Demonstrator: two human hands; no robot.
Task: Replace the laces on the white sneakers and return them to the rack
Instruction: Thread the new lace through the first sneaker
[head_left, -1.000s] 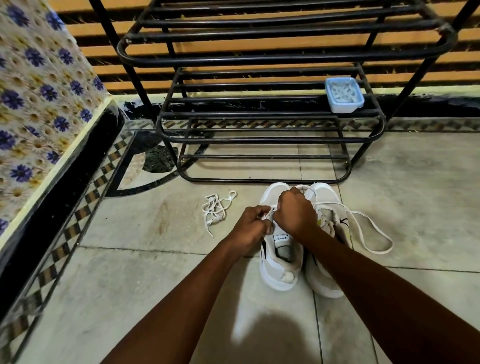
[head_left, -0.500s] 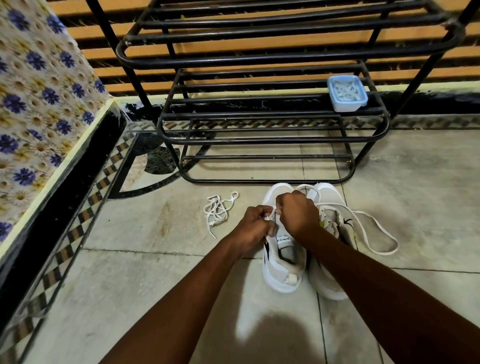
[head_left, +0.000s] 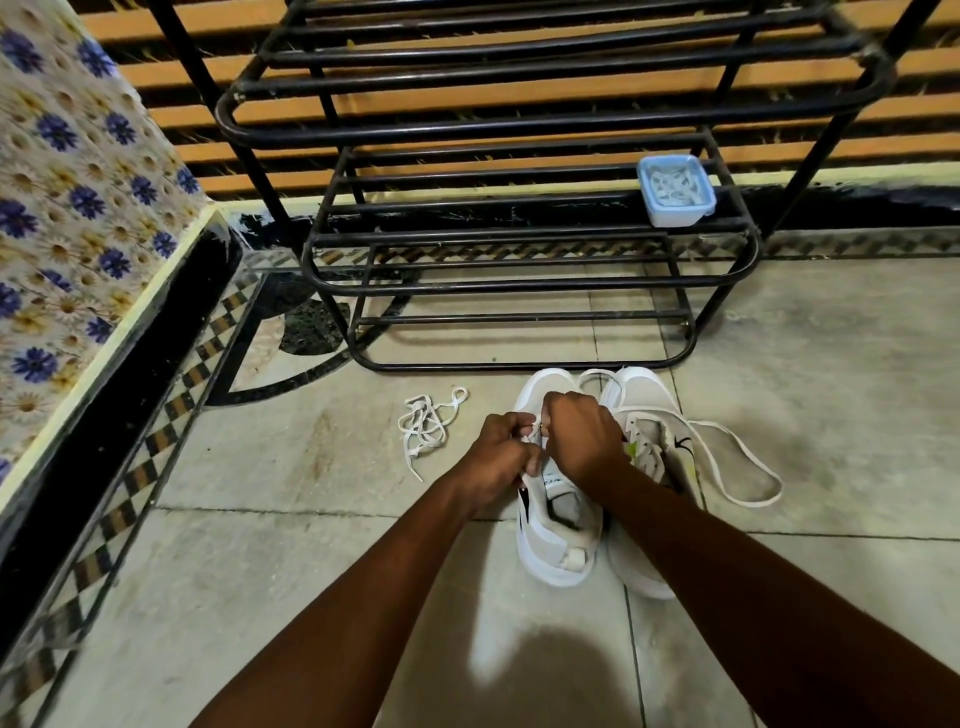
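Left hand (head_left: 501, 454) and right hand (head_left: 584, 436), grips curled tight around flat white lace (head_left: 536, 427) atop mesh sneaker (head_left: 558, 545).

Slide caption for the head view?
Left hand and right hand pinch a lace on a white sneaker; a loose lace lies by the black shoe rack.

Tiny black print on the left white sneaker (head_left: 558, 540), illegible.

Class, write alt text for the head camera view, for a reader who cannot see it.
A person's left hand and right hand pinch a white lace on one of two white sneakers on a tiled floor. A loose lace lies left; a black rack stands behind.
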